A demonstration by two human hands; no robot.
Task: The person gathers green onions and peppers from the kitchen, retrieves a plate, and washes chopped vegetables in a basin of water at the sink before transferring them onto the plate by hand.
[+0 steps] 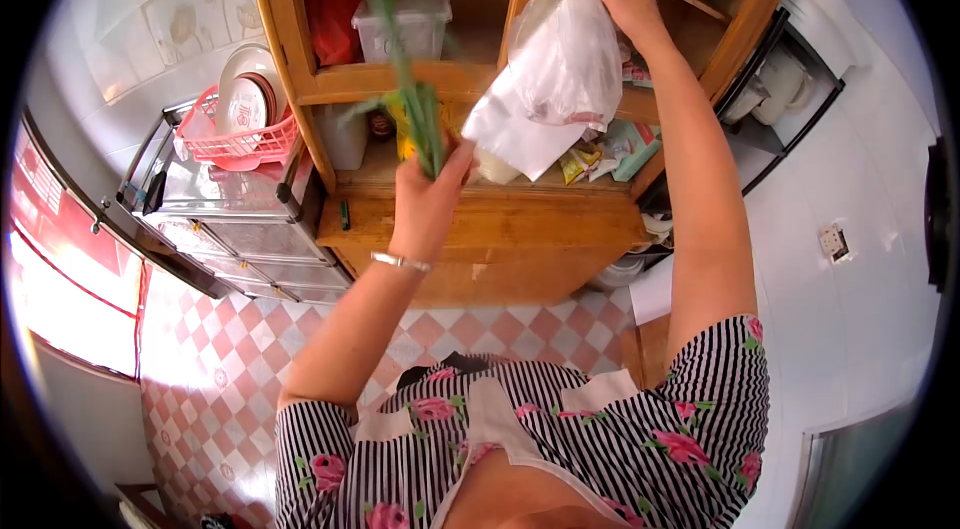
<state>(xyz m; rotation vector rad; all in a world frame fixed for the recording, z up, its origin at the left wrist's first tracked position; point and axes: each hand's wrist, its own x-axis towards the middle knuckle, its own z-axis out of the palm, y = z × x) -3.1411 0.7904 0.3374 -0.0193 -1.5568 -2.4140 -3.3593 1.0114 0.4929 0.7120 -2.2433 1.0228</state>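
Note:
My left hand [430,194] is closed round a bunch of long green stalks [405,59], which rise in front of the wooden cabinet and blur toward their tops. Raised at the upper right, my right hand [625,4] pinches the top of a white plastic bag [575,64]. The bag hangs in front of the cabinet's middle post, and what it holds cannot be made out. A white sheet-like part [515,129] of it reaches down to the left, close to my left hand's fingers.
A wooden cabinet [480,229] stands ahead, with a clear plastic box [405,29] and a red bag [335,14] on a shelf. Small packets [580,164] lie lower down. At the left, a pink basket [240,144] with plates sits on a metal rack [200,199].

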